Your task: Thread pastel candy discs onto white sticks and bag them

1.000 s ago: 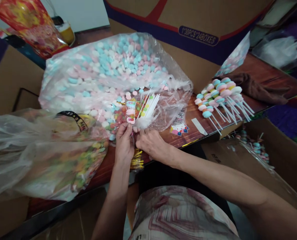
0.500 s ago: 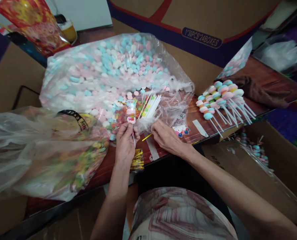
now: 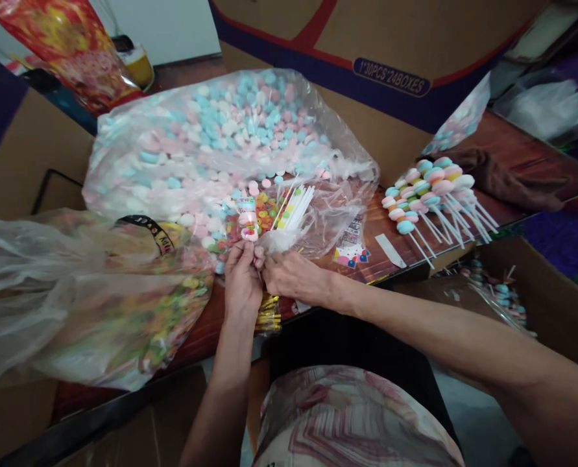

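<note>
My left hand [image 3: 242, 269] is closed around the lower end of a wrapped candy stick [image 3: 248, 220], which stands upright with pink and white sweets in a printed clear wrapper. Right beside it my right hand [image 3: 293, 275] is closed in a pinch, its fingertips meeting the left hand's at the bottom of the wrapper. A small yellow end of a twist tie [image 3: 301, 250] shows above the right knuckles; the rest is hidden. Below the hands lies a bundle of gold twist ties [image 3: 268, 314]. White sticks [image 3: 296, 207] and fruit-coloured gummy rings [image 3: 265, 206] lie just behind.
A large clear bag of pastel marshmallows [image 3: 211, 136] spreads across the back. At left sits a bag of gummy rings [image 3: 172, 311]. Finished-looking candy skewers [image 3: 434, 188] are piled at right, above an open carton [image 3: 556, 292] with more skewers. A big cardboard box [image 3: 381, 39] stands behind.
My right hand has moved left with the yellow twist tie, from beside the white sticks to the base of the wrapped candy stick. The left hand stays nearly in place; the candy stick shifts slightly left.
</note>
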Demonstrator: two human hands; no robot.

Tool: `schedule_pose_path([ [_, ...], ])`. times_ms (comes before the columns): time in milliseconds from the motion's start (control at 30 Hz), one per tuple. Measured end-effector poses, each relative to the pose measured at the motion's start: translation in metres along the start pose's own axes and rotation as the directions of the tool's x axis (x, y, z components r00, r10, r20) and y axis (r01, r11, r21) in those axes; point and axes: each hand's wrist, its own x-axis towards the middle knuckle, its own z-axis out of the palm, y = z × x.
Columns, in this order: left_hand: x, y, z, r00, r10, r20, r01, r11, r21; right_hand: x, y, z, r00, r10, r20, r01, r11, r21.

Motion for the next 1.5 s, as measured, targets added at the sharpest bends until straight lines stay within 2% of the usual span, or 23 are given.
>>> schedule_pose_path([
  [67,-0.001,0.001,0.000,1.000,-0.020,-0.006,0.019,1.000,-0.020,-0.007,0.003,0.005,0.999,0.031,-0.040,-0.031,0.999,-0.014],
  [167,-0.003,0.003,0.001,0.997,-0.077,0.003,0.077,0.996,-0.048,-0.022,0.010,0.014,0.980,0.159,-0.124,-0.155,0.987,0.040],
  [267,-0.005,0.005,0.002,0.995,-0.097,0.004,0.097,0.993,-0.063,-0.038,0.018,0.023,0.899,0.338,-0.278,-0.283,0.934,0.219],
  [333,-0.006,0.005,0.002,0.995,-0.101,0.011,0.102,0.993,-0.064,-0.046,0.023,0.026,0.835,0.427,-0.347,-0.304,0.884,0.355],
  [367,-0.006,0.005,0.003,0.995,-0.103,0.015,0.104,0.993,-0.063,-0.050,0.024,0.026,0.823,0.445,-0.354,-0.299,0.868,0.397],
  [433,-0.006,0.005,0.003,0.994,-0.106,0.020,0.107,0.992,-0.059,-0.054,0.024,0.023,0.847,0.429,-0.313,-0.294,0.869,0.397],
  [533,-0.006,0.005,0.004,0.994,-0.110,0.014,0.110,0.992,-0.053,-0.051,0.020,0.017,0.928,0.336,-0.158,-0.299,0.928,0.222],
  [600,-0.006,0.005,0.004,0.994,-0.111,0.008,0.112,0.992,-0.051,-0.044,0.018,0.012,0.949,0.303,-0.090,-0.295,0.951,0.098],
  [700,-0.006,0.006,0.004,0.993,-0.115,0.001,0.115,0.992,-0.053,-0.035,0.020,0.010,0.938,0.339,-0.073,-0.339,0.941,0.009],
  [833,-0.006,0.006,0.004,0.992,-0.124,-0.016,0.123,0.991,-0.046,-0.035,0.028,0.014,0.921,0.385,-0.056,-0.385,0.923,0.017],
  [1000,-0.005,0.005,0.004,0.991,-0.132,-0.014,0.131,0.991,-0.038,-0.036,0.030,0.015,0.964,0.262,-0.051,-0.260,0.965,0.039],
  [1133,-0.005,0.005,0.003,0.992,-0.123,-0.013,0.123,0.992,-0.024,-0.024,0.026,-0.001,0.979,0.203,0.000,-0.203,0.979,0.006],
  [1233,-0.005,0.005,0.003,0.994,-0.112,-0.012,0.112,0.994,-0.017,-0.017,0.023,-0.012,0.993,0.116,0.007,-0.115,0.993,-0.012],
  [1333,-0.005,0.005,0.004,0.994,-0.106,-0.010,0.105,0.994,-0.015,-0.015,0.022,-0.015,0.999,0.030,0.029,-0.029,0.999,-0.017],
  [1500,-0.005,0.005,0.005,0.994,-0.101,-0.029,0.101,0.995,-0.007,-0.014,0.027,-0.013,0.998,-0.034,0.045,0.035,0.999,-0.040],
])
